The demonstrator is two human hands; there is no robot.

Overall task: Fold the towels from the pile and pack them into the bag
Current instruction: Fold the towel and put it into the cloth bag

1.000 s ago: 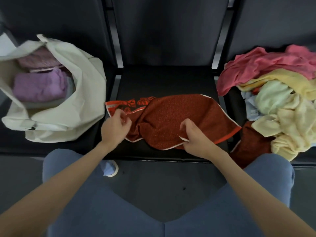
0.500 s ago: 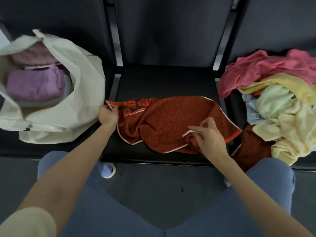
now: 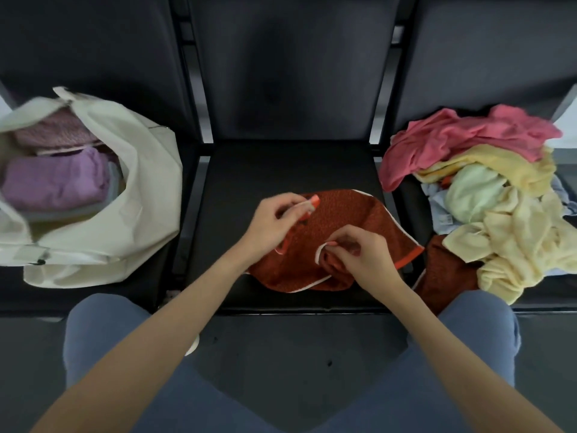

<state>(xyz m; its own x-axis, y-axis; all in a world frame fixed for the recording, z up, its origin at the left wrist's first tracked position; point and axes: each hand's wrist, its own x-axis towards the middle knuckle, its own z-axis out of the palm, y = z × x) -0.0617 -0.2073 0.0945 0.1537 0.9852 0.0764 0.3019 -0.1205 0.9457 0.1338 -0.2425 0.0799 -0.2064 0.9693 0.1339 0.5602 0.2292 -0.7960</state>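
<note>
At the centre of the frame a rust-red towel [image 3: 340,232] lies bunched on the middle black seat [image 3: 281,170]. The left hand [image 3: 274,226] pinches its orange-trimmed end between curled fingers, and the right hand [image 3: 365,254] pinches the white-edged hem just beside it. The cream bag [image 3: 131,195] with folded purple towels [image 3: 53,185] sits at left, and the pile of towels [image 3: 487,195] lies at right.

A row of three dark seats [image 3: 290,170] with upright backs [image 3: 287,67] fills the view beyond the fingers, their cushions parted by narrow gaps with pale metal bars [image 3: 379,101]. Below the fingers lie blue trouser legs [image 3: 103,332] and a dark floor [image 3: 281,348], with a white shoe tip [image 3: 193,346] showing beside one knee.
</note>
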